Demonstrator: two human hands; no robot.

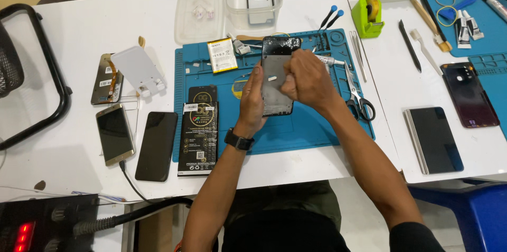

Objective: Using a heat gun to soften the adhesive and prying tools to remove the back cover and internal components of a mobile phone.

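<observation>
Opened phone is clamped by left hand at its long edge, right hand pinched on its face, over blue mat; judged light, stiff, fragile; best gripped by edges.

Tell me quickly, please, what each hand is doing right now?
Left hand: closed on the opened phone, gripping its left edge.
Right hand: curled shut, pressing on the phone.

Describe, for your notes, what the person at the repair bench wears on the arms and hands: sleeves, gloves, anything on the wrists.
Both hands are bare, with no gloves. The left hand has a black watch with a dark band on its wrist, and that forearm is uncovered. The right hand has nothing on its wrist; a dark sleeve begins near the elbow at the frame's bottom edge.
</observation>
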